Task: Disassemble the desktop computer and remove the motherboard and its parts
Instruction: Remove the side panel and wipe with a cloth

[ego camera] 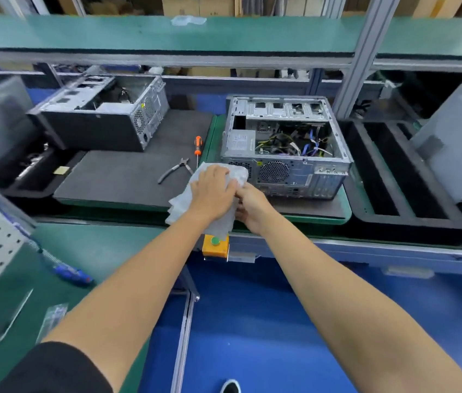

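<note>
Cloth: a pale grey, crumpled, soft-looking sheet point(218, 191) is hanging in front of the bench edge, just before the open case.
Left hand: the left hand point(212, 188) is lying on top of the cloth, its fingers curling over the fabric and gripping it.
Right hand: the right hand point(252, 207) is pinching the cloth's right edge with bent fingers, touching the left hand.
Desktop computer: a boxy bare-metal case point(285, 146) is lying on its side with the panel off, sitting on a dark foam mat point(127, 177) to the right of the tools.
Inside the case: a grey power supply point(241, 143) with a white label, too blurred to read, is sitting at the left; yellow, black and blue cables point(298, 144) are tangling over the board area.
Case rear: a round perforated fan grille point(274, 171) is facing the person.
Tools: an orange-handled screwdriver point(197, 147) and grey-handled pliers point(174, 170) are lying on the mat, left of the case.
Second case: another opened tower point(105, 114) is resting at the back left.
Black tray: a slotted foam tray point(411, 177) is sitting right of the case.
Button box: a yellow box with a green button point(215, 245) is hanging under the cloth.
</note>
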The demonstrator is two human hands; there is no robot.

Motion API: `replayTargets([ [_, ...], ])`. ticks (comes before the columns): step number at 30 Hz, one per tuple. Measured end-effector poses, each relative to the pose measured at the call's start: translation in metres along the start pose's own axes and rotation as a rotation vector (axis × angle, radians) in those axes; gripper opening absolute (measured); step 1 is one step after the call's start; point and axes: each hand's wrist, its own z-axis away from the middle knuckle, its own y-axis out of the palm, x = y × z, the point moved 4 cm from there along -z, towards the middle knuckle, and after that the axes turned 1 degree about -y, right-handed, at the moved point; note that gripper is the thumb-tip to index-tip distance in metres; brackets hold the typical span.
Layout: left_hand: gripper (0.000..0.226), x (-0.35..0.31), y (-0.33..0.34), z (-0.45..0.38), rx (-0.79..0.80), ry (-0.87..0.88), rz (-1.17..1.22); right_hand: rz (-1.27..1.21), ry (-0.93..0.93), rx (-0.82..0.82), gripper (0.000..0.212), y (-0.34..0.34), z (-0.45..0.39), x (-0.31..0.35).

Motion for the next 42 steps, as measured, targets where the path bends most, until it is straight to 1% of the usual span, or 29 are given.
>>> replayTargets([
  [3,0.042,0.025,-0.004,0.025,-0.024,-0.089,0.009,0.007,0.025,0.063,0.016,0.018,0.008,-0.023],
  [6,0.046,0.049,-0.012,0.049,-0.069,-0.149,0.026,0.076,0.058,0.091,0.026,0.036,0.016,-0.046],
  [9,0.058,0.072,-0.023,0.067,-0.078,-0.177,-0.027,0.12,0.101,0.092,0.033,0.057,0.025,-0.067],
  [12,0.067,0.094,-0.032,0.081,-0.042,-0.149,-0.094,0.131,0.117,0.096,0.036,0.081,0.033,-0.086],
  [14,0.067,0.11,-0.035,0.093,-0.003,-0.132,-0.144,0.129,0.137,0.091,0.038,0.098,0.039,-0.101],
  [18,0.06,0.149,-0.042,0.123,0.04,-0.162,-0.219,0.136,0.172,0.138,0.034,0.135,0.05,-0.136],
  [24,0.057,0.198,-0.041,0.171,0.11,-0.252,-0.204,0.197,0.27,0.193,0.034,0.174,0.061,-0.191],
  [26,0.054,0.211,-0.038,0.181,0.155,-0.267,-0.229,0.215,0.294,0.214,0.034,0.181,0.064,-0.204],
  [28,0.05,0.222,-0.035,0.188,0.195,-0.289,-0.236,0.22,0.33,0.275,0.036,0.188,0.068,-0.216],
  [29,0.048,0.226,-0.033,0.191,0.209,-0.302,-0.226,0.277,0.34,0.317,0.037,0.191,0.07,-0.222],
  [30,0.045,0.23,-0.031,0.193,0.224,-0.316,-0.21,0.41,0.343,0.363,0.037,0.193,0.069,-0.227],
  [32,0.041,0.237,-0.026,0.198,0.274,-0.347,-0.178,0.786,0.334,0.449,0.037,0.196,0.067,-0.235],
  [33,0.04,0.24,-0.023,0.2,0.302,-0.361,-0.169,0.922,0.335,0.48,0.038,0.198,0.067,-0.237],
  [35,0.039,0.244,-0.02,0.203,0.339,-0.387,-0.15,1.027,0.353,0.517,0.034,0.203,0.067,-0.24],
  [38,0.038,0.246,-0.019,0.203,0.364,-0.402,-0.15,1.007,0.358,0.437,0.021,0.204,0.066,-0.237],
  [42,0.032,0.243,-0.021,0.196,0.341,-0.411,-0.139,0.859,0.297,0.295,0.018,0.2,0.058,-0.223],
])
